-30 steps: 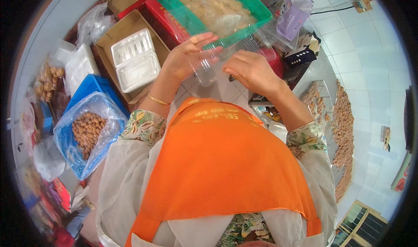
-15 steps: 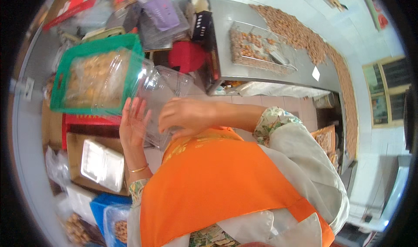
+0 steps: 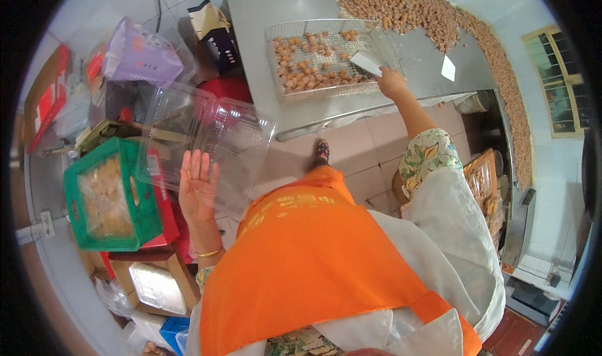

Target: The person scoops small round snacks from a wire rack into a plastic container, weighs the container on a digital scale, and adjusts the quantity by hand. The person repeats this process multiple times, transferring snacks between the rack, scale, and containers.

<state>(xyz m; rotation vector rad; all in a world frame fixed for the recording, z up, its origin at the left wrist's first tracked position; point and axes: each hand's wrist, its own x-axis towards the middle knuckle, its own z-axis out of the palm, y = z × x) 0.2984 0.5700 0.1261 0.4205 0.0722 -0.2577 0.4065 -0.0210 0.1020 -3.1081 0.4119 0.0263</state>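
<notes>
My left hand [image 3: 199, 186] is palm up with its fingers stretched. It bears a clear plastic clamshell box [image 3: 241, 139], which is unfolded, with nothing seen in it. My right hand [image 3: 392, 83] reaches over the steel counter [image 3: 301, 114] and is closed round the end of a flat, pale metal scoop [image 3: 367, 62]. The scoop's blade hangs over a wire basket [image 3: 326, 25]. Inside the basket lie many small brown round pieces [image 3: 307, 70], perhaps nuts or sweets; I cannot tell which.
More brown pieces [image 3: 414, 8] cover the counter's back and right side. A white card [image 3: 448, 69] lies on the counter. At left stand a green crate [image 3: 147, 221] with a bagged load, a cardboard box [image 3: 183, 279] and a purple bag [image 3: 141, 52]. A red stool [image 3: 226, 87] is beside the counter.
My right hand has left the clamshell box, moved up and right to the basket and taken hold of the scoop. My view has turned towards the counter; the left hand still bears the box.
</notes>
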